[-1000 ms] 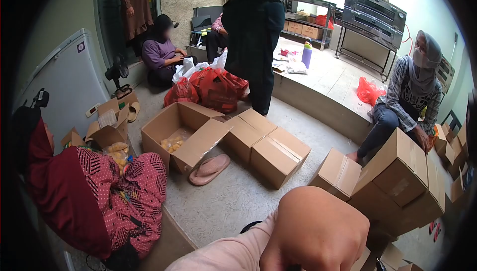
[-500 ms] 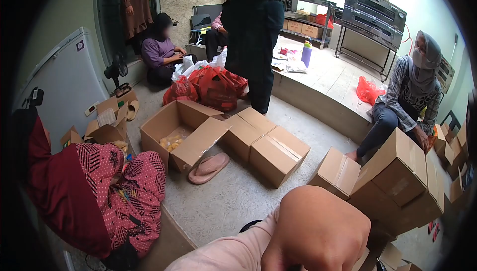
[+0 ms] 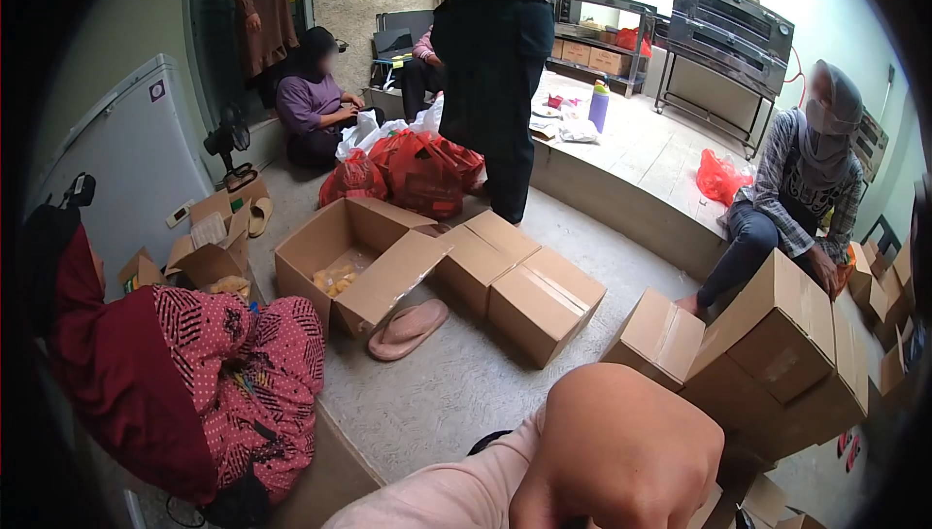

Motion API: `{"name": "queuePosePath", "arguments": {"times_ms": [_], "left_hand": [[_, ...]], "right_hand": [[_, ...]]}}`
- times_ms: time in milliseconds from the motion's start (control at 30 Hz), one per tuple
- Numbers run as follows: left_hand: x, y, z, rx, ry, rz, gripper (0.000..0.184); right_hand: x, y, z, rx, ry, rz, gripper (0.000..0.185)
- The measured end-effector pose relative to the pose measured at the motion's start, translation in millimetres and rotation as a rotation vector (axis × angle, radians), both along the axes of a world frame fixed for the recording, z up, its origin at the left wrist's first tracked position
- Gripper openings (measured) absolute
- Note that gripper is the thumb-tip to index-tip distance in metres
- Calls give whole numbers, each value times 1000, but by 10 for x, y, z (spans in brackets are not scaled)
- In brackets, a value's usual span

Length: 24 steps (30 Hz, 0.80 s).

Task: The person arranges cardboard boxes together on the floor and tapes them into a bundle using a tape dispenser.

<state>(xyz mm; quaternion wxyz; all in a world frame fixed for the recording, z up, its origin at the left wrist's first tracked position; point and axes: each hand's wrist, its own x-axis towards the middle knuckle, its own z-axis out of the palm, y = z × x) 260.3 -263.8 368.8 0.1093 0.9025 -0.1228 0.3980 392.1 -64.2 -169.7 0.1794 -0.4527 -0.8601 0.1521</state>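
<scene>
My left hand (image 3: 626, 442) is large in the bottom centre, its back toward the camera and its wrist in a pale pink sleeve (image 3: 437, 480). The fingers bend down out of sight, so what they hold, if anything, is hidden. Just beyond it is a small closed carton (image 3: 660, 335), beside a larger tilted carton (image 3: 777, 345). Two taped boxes (image 3: 549, 291) stand further off, next to an open box (image 3: 340, 238) with bagged yellow pieces (image 3: 335, 279) inside. My right hand does not show.
A person in a maroon head covering (image 3: 126, 383) sits at left. Another sits at right (image 3: 815, 180); one stands (image 3: 495, 92) behind the boxes near red bags (image 3: 422, 170). A pink slipper (image 3: 408, 328) lies on the floor. A raised step (image 3: 621, 218) runs behind.
The bag of yellow pieces by the seated person at left has dropped lower behind their lap, and that person has shifted slightly. My left hand stays almost still.
</scene>
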Motion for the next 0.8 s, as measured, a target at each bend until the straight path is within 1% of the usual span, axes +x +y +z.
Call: {"name": "queuePosePath", "arguments": {"times_ms": [100, 167, 400, 467, 500, 533, 567, 800], "left_hand": [[-3, -6, 17, 33, -27, 2, 24], [-20, -6, 40, -48, 31, -20, 24], [-11, -27, 24, -24, 27, -6, 23], [15, -13, -26, -57, -128, -38, 23], [2, 25, -73, -56, -128, -37, 23], [-26, 76, -125, -1, -82, 39, 29], [-39, 108, -158, 54, -36, 116, 39], [-40, 124, -172, 56, -38, 107, 37]], "right_hand": [[8, -22, 62, 21, -6, 14, 47], [12, -29, 77, 33, -13, 27, 47], [2, -73, 155, 44, 2, 25, 47], [2, -65, 154, 44, 2, 21, 47], [6, -58, 153, 42, 4, 27, 47], [8, -51, 150, 40, 6, 33, 46], [11, -43, 137, 40, 6, 33, 46], [17, -36, 102, 50, 16, 31, 46]]}}
